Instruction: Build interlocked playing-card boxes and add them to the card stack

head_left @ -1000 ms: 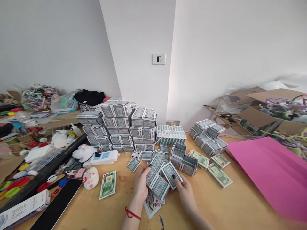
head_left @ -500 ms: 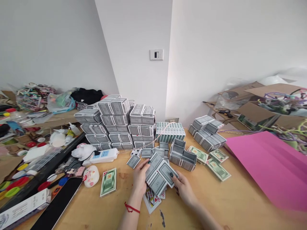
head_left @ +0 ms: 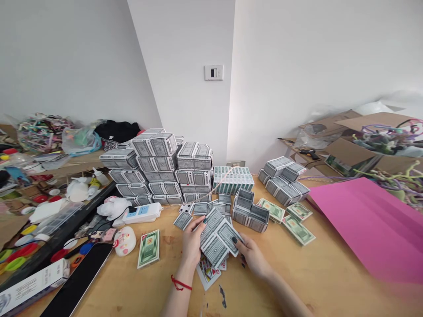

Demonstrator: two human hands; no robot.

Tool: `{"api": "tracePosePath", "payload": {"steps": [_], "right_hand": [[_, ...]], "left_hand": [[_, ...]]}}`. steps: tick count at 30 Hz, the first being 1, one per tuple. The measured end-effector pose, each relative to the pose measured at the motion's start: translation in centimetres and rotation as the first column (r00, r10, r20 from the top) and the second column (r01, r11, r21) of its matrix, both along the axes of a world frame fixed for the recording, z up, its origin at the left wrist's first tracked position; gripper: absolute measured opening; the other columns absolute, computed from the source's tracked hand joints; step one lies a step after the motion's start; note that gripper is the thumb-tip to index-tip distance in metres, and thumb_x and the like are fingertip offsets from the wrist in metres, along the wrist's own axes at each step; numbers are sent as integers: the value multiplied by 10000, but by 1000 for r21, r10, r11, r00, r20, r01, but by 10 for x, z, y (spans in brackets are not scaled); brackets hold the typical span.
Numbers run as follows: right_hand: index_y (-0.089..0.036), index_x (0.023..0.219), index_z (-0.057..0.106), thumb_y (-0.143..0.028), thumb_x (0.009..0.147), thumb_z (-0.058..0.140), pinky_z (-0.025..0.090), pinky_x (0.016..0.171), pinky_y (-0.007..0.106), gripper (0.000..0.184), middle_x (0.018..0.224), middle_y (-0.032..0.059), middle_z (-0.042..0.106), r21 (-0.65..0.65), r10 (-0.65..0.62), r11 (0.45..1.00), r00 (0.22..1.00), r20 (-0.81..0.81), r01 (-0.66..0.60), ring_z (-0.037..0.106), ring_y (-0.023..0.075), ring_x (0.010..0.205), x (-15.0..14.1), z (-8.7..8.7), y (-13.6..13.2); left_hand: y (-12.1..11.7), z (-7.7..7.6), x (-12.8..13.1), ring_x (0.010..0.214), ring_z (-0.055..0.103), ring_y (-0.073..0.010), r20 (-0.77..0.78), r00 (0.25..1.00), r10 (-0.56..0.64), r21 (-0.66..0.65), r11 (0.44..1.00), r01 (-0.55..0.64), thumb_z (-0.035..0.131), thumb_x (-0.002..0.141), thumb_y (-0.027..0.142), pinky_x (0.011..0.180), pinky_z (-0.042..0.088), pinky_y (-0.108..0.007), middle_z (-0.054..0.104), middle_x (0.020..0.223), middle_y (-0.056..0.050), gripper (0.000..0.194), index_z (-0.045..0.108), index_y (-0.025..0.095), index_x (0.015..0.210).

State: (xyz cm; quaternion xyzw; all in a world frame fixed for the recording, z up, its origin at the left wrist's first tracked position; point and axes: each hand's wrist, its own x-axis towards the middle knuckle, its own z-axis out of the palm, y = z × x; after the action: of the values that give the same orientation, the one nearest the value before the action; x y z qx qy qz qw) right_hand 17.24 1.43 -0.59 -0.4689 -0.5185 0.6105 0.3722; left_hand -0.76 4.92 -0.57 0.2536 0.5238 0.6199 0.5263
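Worktop (head_left: 271,295) of pale wood across the foreground, with dark smudges near the front. Toward the right, a pink sheet (head_left: 366,229), flat. Toward the back left, a big stack (head_left: 161,169) of grey-patterned card blocks, several layers high; well apart from it on the back right, a smaller stack (head_left: 284,180) of similar blocks. Between the two, a low green-and-white block (head_left: 233,179), and in front of that a stepped card piece (head_left: 249,213), open on top. Nearer the middle, left hand (head_left: 191,244) and right hand (head_left: 254,259), apart from each other: the left clamped on the near-left edge of a joined card piece (head_left: 213,240), thumb on top; the right closed on the right edge of a single card (head_left: 228,236), overlapping that piece, thumb likewise on top. To the left, a white power strip (head_left: 143,213) with blue socket panels. Smaller still, a green card pack (head_left: 148,249) left of the hands, and face-up cards (head_left: 208,272) beneath the joined piece. Around the left wrist, a thin red cord (head_left: 181,284).
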Motion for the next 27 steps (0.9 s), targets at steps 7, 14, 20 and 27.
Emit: {"api": "tracePosePath", "payload": {"steps": [7,14,20,27], "right_hand": [[-179,629,468,-655,707,494,217,443,214,483,563,-50,369,44,50,998,998,-48,-48,271,77,471,0,8,3],[-172,637,465,-602,753,486,246,480,217,446,584,-37,390,74,84,994,994,-64,-79,303,88,512,2,7,3],[-177,656,469,-626,745,472,185,440,212,457,569,-54,344,64,90,994,996,5,-90,214,73,470,7,8,4],[-185,640,461,-637,708,507,208,442,211,460,554,-53,357,4,21,1000,999,-24,-20,242,76,461,6,7,4]], "left_hand": [[0,3,1,917,606,-241,-50,999,-2,19,1000,3,702,547,240,793,449,-332,689,947,-92,271,708,153,803],[1,1,2,889,606,-238,-58,998,-21,20,1000,22,700,549,251,773,449,-330,688,924,-93,290,706,145,819],[1,-1,1,874,606,-221,-83,996,-41,4,999,41,702,558,266,763,448,-310,692,920,-73,282,703,160,819],[-1,1,3,904,597,-221,-107,993,-51,25,998,54,699,573,259,779,443,-299,690,934,-75,270,700,154,821]]}}
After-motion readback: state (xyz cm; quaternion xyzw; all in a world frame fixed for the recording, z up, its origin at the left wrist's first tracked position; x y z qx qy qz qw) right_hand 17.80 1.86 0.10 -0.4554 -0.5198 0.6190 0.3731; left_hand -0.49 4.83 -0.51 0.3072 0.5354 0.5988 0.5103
